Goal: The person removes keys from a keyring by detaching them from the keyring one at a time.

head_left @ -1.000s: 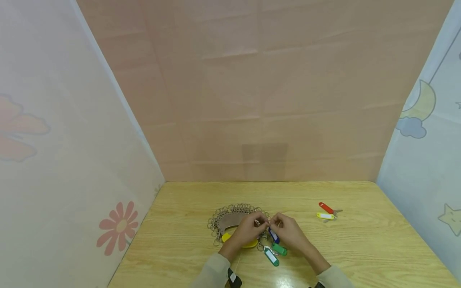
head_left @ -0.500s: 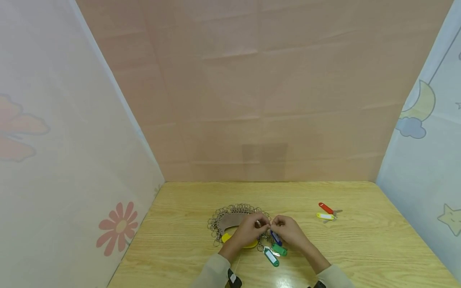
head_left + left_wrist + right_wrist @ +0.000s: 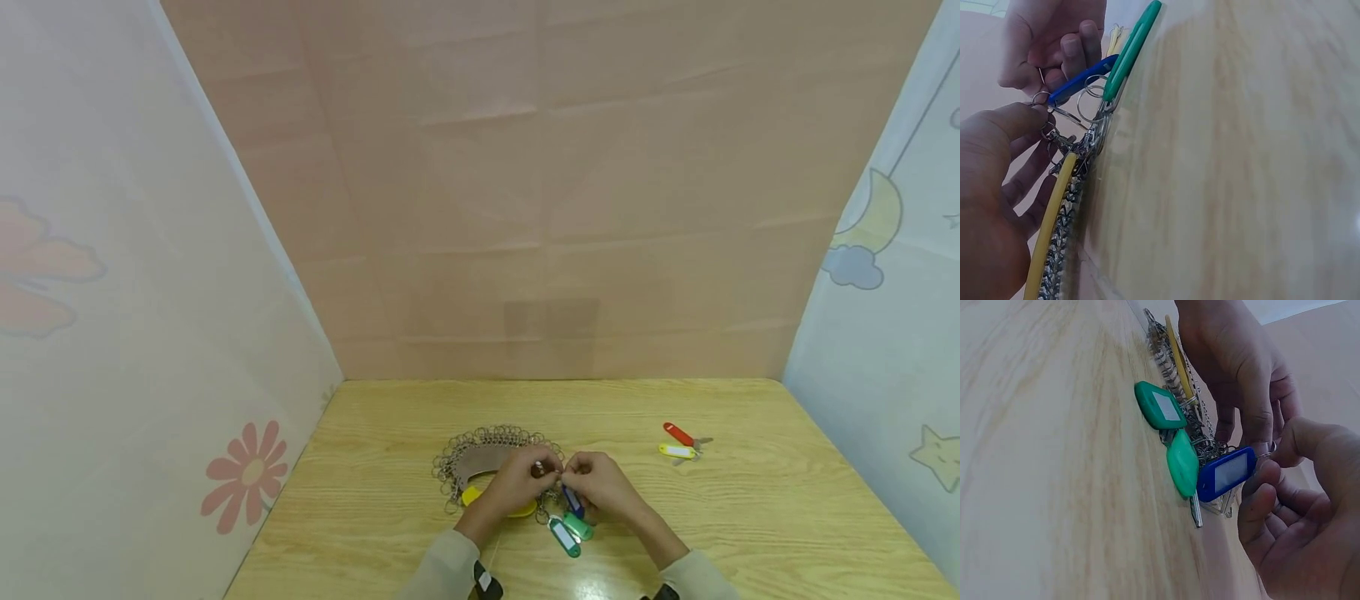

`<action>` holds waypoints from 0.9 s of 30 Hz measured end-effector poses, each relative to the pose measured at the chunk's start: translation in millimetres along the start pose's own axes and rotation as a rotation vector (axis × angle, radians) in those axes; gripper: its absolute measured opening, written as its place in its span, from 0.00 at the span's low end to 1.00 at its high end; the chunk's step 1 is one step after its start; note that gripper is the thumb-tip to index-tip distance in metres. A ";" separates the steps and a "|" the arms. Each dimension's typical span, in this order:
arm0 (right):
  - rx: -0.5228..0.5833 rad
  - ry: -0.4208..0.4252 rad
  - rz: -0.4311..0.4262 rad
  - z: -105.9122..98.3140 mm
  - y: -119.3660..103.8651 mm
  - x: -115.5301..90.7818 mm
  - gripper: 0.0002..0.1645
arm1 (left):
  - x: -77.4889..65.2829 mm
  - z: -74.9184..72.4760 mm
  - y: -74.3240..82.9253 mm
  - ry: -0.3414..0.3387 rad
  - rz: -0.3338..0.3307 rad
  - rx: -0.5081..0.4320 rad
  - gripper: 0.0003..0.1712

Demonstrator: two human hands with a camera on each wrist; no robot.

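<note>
My left hand [image 3: 521, 479] and right hand [image 3: 603, 483] meet fingertip to fingertip over the tabletop. Between the left thumb and finger is a thin metal split ring [image 3: 1041, 98]. The right fingertips pinch the ring end of a blue key tag [image 3: 1229, 474], which hangs tilted with a white label in its window. Two green key tags [image 3: 1160, 406] lie just below the hands. Partly under the left hand rests a curved grey holder [image 3: 480, 458] edged with several small rings, with a yellow handle [image 3: 471, 495].
At the right of the wooden table [image 3: 787, 500] lie a red key tag [image 3: 678, 433] and a yellow key tag [image 3: 677, 451] with keys. A pinkish sheet [image 3: 450, 208] stands behind the table, with patterned white sheets on both sides.
Both hands stay almost in place, with small finger shifts at the ring. The blue tag has swung slightly, and one green tag has shifted a little left and down.
</note>
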State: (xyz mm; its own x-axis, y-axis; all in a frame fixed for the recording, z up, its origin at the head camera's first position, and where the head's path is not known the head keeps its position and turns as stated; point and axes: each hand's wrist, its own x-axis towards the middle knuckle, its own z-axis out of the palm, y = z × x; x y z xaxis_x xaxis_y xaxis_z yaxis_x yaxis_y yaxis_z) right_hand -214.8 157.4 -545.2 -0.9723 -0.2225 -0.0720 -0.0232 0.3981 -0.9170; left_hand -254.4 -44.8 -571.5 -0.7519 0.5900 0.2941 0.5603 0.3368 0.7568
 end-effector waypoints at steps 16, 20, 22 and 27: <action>0.011 0.091 0.057 6.9 -6.3 -2.4 0.11 | 0.1 0.4 4.5 0.024 -0.038 0.011 0.03; -0.007 0.164 0.102 11.5 -11.3 -2.4 0.09 | 0.7 1.0 5.8 0.032 -0.046 0.027 0.04; -0.017 0.190 0.115 13.5 -13.4 -2.1 0.07 | 0.6 1.1 5.9 0.034 -0.047 0.035 0.03; 0.002 0.163 0.093 13.8 -12.8 -2.3 0.06 | 0.3 0.8 6.6 0.034 -0.060 0.031 0.04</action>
State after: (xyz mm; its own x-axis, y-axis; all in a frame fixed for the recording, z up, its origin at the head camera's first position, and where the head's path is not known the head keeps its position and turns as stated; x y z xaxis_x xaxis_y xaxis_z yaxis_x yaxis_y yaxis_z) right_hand -209.1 140.6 -538.8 -0.9951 -0.0378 -0.0919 0.0685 0.4086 -0.9101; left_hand -250.6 -41.8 -566.8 -0.7954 0.5433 0.2687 0.5239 0.3932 0.7556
